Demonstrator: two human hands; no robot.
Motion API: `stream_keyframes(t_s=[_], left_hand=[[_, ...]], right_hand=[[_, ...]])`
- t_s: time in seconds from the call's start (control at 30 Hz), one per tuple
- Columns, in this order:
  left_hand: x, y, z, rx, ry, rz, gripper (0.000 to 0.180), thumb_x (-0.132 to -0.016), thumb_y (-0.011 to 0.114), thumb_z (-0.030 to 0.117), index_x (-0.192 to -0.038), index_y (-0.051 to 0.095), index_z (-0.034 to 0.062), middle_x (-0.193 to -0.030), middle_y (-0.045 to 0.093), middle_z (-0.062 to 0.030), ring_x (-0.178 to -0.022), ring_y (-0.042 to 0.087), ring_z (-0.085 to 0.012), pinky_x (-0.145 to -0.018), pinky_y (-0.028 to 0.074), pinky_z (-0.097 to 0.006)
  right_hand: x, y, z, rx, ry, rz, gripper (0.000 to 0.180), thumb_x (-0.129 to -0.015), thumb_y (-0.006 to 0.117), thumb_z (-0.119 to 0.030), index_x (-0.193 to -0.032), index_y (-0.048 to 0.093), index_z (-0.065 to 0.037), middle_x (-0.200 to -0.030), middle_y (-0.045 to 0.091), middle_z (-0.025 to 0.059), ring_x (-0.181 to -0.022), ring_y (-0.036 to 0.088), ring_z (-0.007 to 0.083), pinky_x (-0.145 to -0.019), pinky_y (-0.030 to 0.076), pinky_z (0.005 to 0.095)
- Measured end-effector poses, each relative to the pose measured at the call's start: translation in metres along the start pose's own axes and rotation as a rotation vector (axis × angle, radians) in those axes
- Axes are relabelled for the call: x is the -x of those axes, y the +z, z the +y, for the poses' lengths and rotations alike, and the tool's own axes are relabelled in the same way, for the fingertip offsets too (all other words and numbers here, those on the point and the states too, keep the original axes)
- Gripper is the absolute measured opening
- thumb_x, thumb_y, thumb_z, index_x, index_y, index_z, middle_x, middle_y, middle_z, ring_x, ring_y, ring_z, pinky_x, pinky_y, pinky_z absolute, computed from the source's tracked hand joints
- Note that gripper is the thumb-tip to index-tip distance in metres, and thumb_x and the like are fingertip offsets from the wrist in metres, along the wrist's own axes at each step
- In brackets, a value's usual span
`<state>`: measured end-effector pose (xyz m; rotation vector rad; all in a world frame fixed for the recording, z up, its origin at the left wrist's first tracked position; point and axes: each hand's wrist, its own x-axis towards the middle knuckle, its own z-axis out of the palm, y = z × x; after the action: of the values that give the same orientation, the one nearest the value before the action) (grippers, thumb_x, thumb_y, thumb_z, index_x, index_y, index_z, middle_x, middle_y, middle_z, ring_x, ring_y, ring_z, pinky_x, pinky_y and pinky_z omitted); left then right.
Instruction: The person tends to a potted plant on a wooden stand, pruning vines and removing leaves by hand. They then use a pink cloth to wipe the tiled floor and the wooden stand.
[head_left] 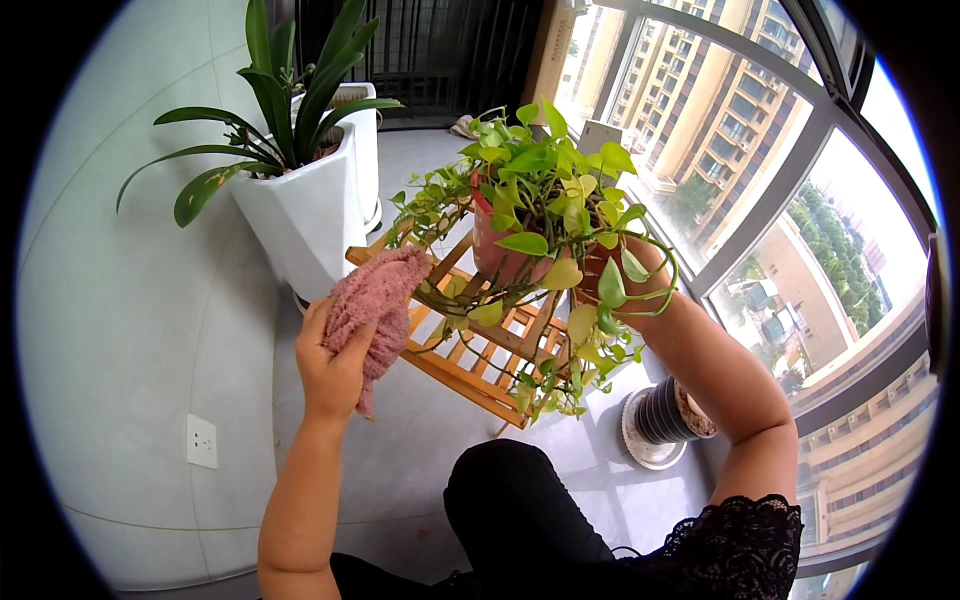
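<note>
My left hand (335, 355) is closed on a fluffy pink cloth (378, 295), which bunches up above the fingers and hangs down past the thumb. Right of the cloth is a potted pothos in a reddish-pink flowerpot (497, 245). Its yellow-green leaves (535, 160) spill over the sides, and long vines trail below. My right hand (645, 280) grips the pot's right side, its fingers mostly hidden behind leaves. Beneath the pot is a slatted wooden plant stand (470, 385). Whether the pot rests on the stand or is raised off it, I cannot tell.
A tall white planter (300, 210) with long strap-like leaves stands against the left wall, with another white planter behind it. Tall windows (720, 150) line the right side. A dark striped pot (670, 412) sits on a white saucer by the window. My black-clad knee (510, 490) is below the stand.
</note>
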<state>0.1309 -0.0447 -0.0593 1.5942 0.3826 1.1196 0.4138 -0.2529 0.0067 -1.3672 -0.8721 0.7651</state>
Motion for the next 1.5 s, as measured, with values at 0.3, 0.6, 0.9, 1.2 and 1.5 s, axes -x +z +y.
stream_keyframes(t_s=[0.3, 0.6, 0.9, 1.2, 1.5], left_hand=[[0.014, -0.005, 0.0, 0.035, -0.005, 0.019, 0.027, -0.08, 0.066, 0.003, -0.105, 0.059, -0.0059, -0.101, 0.056, -0.0078, -0.09, 0.056, -0.0164, -0.082, 0.045, -0.028], [0.021, -0.016, 0.004, -0.018, 0.039, 0.061, 0.029, -0.08, 0.067, 0.002, -0.107, 0.059, -0.0061, -0.101, 0.057, -0.0083, -0.092, 0.057, -0.0169, -0.084, 0.045, -0.028], [0.024, -0.03, -0.001, -0.066, -0.002, 0.086, 0.031, -0.08, 0.067, 0.004, -0.108, 0.059, -0.0053, -0.099, 0.058, -0.0072, -0.09, 0.057, -0.0162, -0.082, 0.046, -0.028], [0.028, -0.035, -0.011, -0.072, -0.042, 0.09, 0.033, -0.08, 0.067, 0.004, -0.111, 0.059, -0.0047, -0.102, 0.059, -0.0084, -0.093, 0.058, -0.017, -0.084, 0.046, -0.029], [0.032, -0.031, -0.007, -0.108, -0.006, 0.054, 0.032, -0.079, 0.068, 0.004, -0.109, 0.061, -0.0037, -0.102, 0.059, -0.0086, -0.093, 0.058, -0.0173, -0.084, 0.046, -0.029]], right_hand=[[-0.031, 0.033, -0.007, -0.198, -0.023, -0.164, 0.033, -0.085, 0.06, -0.019, -0.11, 0.058, 0.003, -0.093, 0.065, 0.0126, -0.077, 0.064, 0.0188, -0.064, 0.053, 0.0292], [-0.042, 0.031, -0.008, -0.279, 0.009, -0.181, 0.039, -0.086, 0.06, -0.025, -0.114, 0.056, 0.003, -0.098, 0.064, 0.014, -0.083, 0.065, 0.0207, -0.069, 0.055, 0.0307], [-0.04, 0.011, -0.004, -0.353, 0.077, -0.147, 0.045, -0.087, 0.06, -0.03, -0.118, 0.053, 0.002, -0.103, 0.064, 0.0153, -0.088, 0.065, 0.0225, -0.075, 0.056, 0.0323], [-0.031, -0.003, 0.002, -0.399, 0.108, -0.14, 0.05, -0.089, 0.059, -0.035, -0.122, 0.051, 0.002, -0.109, 0.063, 0.0166, -0.094, 0.066, 0.0244, -0.08, 0.058, 0.0338], [-0.041, 0.005, -0.002, -0.345, 0.087, -0.184, 0.057, -0.086, 0.062, -0.037, -0.125, 0.049, 0.002, -0.113, 0.061, 0.0187, -0.098, 0.065, 0.0267, -0.081, 0.058, 0.0351]])
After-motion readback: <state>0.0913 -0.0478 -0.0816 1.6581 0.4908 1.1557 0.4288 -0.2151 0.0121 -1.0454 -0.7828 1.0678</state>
